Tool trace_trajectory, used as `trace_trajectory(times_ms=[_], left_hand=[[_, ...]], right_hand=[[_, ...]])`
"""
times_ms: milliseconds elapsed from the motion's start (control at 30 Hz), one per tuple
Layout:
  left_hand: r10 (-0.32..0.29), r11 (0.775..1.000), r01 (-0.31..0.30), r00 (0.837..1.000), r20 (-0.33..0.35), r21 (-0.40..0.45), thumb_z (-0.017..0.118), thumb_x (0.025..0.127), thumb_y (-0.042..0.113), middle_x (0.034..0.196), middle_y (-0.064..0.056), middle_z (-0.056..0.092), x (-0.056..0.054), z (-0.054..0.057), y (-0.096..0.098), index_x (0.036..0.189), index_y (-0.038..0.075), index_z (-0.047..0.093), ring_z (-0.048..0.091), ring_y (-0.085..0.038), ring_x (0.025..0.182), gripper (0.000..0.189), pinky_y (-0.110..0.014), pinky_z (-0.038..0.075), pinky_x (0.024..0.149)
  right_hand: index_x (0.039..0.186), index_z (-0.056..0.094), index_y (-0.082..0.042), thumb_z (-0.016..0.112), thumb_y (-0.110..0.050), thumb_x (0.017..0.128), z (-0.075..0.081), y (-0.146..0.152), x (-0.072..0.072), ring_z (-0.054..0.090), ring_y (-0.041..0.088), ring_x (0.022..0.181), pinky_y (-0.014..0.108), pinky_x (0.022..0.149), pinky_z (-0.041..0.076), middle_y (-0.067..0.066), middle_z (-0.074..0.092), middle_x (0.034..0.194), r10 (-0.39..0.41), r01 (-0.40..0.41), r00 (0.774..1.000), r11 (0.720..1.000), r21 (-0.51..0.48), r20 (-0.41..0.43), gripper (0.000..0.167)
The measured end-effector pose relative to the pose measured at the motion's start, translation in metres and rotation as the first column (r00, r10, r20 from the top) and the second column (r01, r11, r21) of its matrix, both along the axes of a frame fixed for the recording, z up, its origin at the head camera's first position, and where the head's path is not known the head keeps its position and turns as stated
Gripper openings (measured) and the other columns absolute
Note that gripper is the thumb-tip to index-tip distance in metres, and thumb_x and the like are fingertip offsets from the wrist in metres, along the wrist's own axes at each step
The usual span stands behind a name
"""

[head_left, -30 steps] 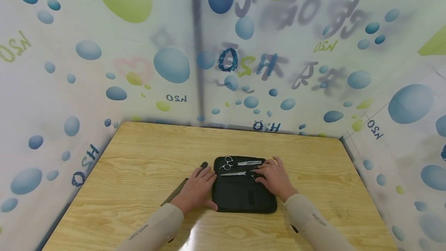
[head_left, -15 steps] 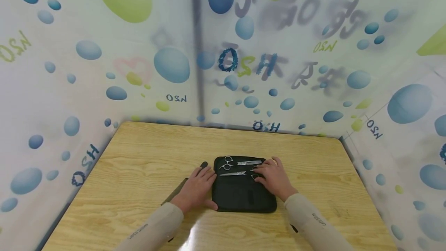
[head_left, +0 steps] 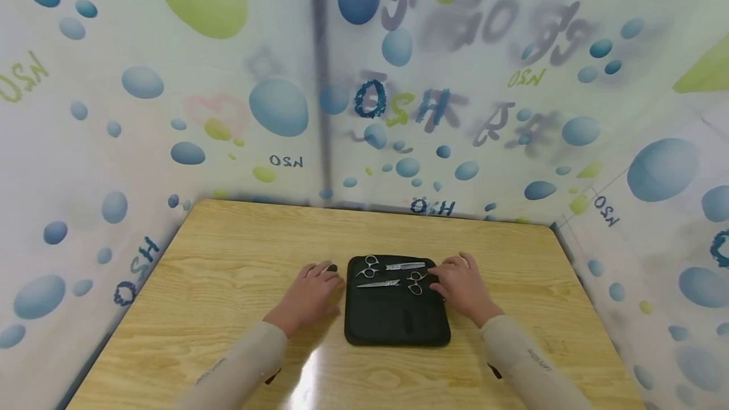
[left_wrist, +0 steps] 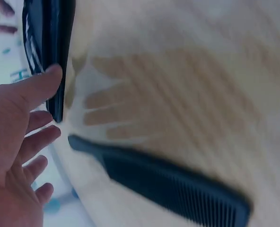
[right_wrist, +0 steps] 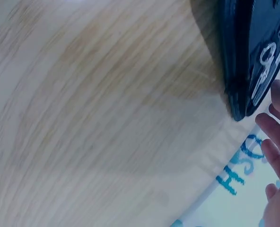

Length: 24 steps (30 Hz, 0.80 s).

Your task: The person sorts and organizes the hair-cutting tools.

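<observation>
A black case (head_left: 393,321) lies flat on the table with two pairs of silver scissors on it. The upper scissors (head_left: 370,266) have their finger rings at the left; the lower scissors (head_left: 415,283) have theirs at the right. Just left of the case, my left hand (head_left: 307,296) hovers with loose fingers, holding nothing. Beneath it a dark comb (left_wrist: 163,177) rests on the table, mostly hidden in the head view, apart from the fingers in the left wrist view. My right hand (head_left: 464,288) is at the case's right edge, fingers loosely bent and gripping nothing; whether its fingertips touch is unclear.
The wooden table (head_left: 256,239) spreads around the case. Its back edge meets a pale wall (head_left: 273,188) printed with blue and green ovals and letters, and similar walls stand at both sides.
My left hand has lifted off the case's left edge and moved slightly left, over the comb. My right hand has drawn back to the right, uncovering the lower scissors' rings.
</observation>
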<state>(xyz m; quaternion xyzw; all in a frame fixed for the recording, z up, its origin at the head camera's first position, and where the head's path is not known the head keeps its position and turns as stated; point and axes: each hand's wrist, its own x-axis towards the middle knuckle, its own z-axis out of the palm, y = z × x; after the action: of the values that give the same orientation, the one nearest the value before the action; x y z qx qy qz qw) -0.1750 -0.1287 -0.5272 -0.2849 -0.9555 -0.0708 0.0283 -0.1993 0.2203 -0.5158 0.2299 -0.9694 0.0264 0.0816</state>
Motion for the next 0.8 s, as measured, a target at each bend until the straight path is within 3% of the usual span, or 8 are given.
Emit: trace_trajectory(times_ms=[233, 400, 800], left_hand=[[0.074, 0.997, -0.073, 0.997, 0.022, -0.04, 0.079, 0.081, 0.031, 0.119, -0.007, 0.068, -0.002, 0.01, -0.03, 0.12, 0.012, 0.067, 0.049, -0.033, 0.133, 0.044, -0.052, 0.036, 0.109], [0.093, 0.992, -0.089, 0.994, 0.048, -0.084, 0.079, 0.08, 0.036, 0.109, -0.004, 0.069, 0.005, 0.008, -0.045, 0.113, 0.014, 0.068, 0.059, -0.029, 0.116, 0.042, -0.051, 0.043, 0.102], [0.134, 0.987, -0.128, 0.989, 0.06, -0.099, 0.08, 0.077, 0.043, 0.101, -0.007, 0.065, 0.014, 0.011, -0.047, 0.107, 0.01, 0.065, 0.059, -0.03, 0.103, 0.047, -0.052, 0.044, 0.097]], right_hand=[[0.109, 0.075, -0.019, 0.075, -0.031, 0.084, 0.003, 0.016, 0.002, 0.061, 0.025, 0.106, 0.058, 0.109, 0.032, -0.002, 0.076, 0.1, -0.004, 0.005, 1.0, 1.0, 0.008, -0.031, 0.029], [0.11, 0.075, -0.017, 0.076, -0.032, 0.084, 0.006, 0.022, 0.004, 0.061, 0.026, 0.105, 0.058, 0.108, 0.033, -0.002, 0.076, 0.101, -0.01, 0.011, 1.0, 1.0, 0.008, -0.03, 0.03], [0.111, 0.074, -0.017, 0.076, -0.032, 0.083, 0.007, 0.025, 0.006, 0.061, 0.025, 0.104, 0.058, 0.109, 0.033, -0.002, 0.075, 0.1, -0.026, 0.027, 0.999, 1.0, 0.012, -0.022, 0.031]])
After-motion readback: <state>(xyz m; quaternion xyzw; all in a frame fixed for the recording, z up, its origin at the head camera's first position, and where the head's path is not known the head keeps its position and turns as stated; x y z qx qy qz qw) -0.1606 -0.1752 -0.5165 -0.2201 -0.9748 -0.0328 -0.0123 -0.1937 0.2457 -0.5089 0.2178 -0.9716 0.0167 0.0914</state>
